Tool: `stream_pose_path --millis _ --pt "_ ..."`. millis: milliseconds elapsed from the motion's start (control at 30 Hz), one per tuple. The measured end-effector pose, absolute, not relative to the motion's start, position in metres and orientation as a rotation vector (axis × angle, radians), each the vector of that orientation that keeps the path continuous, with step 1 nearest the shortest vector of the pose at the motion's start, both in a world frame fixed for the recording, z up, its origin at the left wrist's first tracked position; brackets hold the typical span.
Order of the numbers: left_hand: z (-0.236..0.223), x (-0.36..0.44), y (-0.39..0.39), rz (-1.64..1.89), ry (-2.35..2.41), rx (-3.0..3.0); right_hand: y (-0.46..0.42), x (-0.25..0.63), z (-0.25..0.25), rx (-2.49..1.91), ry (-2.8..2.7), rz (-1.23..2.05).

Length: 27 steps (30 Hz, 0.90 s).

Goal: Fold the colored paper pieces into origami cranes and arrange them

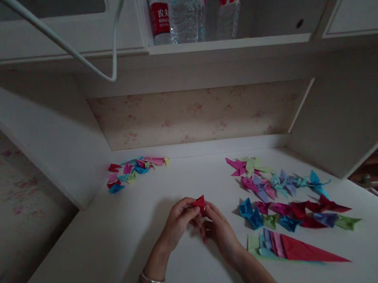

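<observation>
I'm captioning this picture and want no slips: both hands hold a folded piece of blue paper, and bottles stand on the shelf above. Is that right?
One thing is off: the head view shows that the paper held by the left hand and right hand is red, not blue. Bottles do stand on the shelf above.

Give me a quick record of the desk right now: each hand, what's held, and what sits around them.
Left hand: pinching the red paper; silver bracelets on its wrist
Right hand: fingertips on the same red paper, from the other side
Held item: small, folded, raised above the white desk
Desk, back left: colorful folded paper pile
Desk, right: rows of folded paper shapes; overlapping paper pieces nearest the right forearm, including a long red point
Shelf above: plastic bottles
</observation>
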State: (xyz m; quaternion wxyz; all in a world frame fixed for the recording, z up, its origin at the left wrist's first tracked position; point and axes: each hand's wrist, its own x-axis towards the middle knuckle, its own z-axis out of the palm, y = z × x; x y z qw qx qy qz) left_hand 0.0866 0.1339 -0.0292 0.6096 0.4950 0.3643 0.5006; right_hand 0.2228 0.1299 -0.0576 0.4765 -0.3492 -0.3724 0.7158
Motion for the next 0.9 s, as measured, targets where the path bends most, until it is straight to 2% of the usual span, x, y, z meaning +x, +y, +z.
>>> stream_pose_path --millis 333,900 --pt "-0.055 0.073 0.136 1.096 0.851 1.093 0.146 0.225 -0.066 -0.715 -0.887 1.766" --pt "-0.049 0.085 0.135 1.212 0.897 0.987 0.145 0.237 -0.073 -0.894 -1.012 1.428"
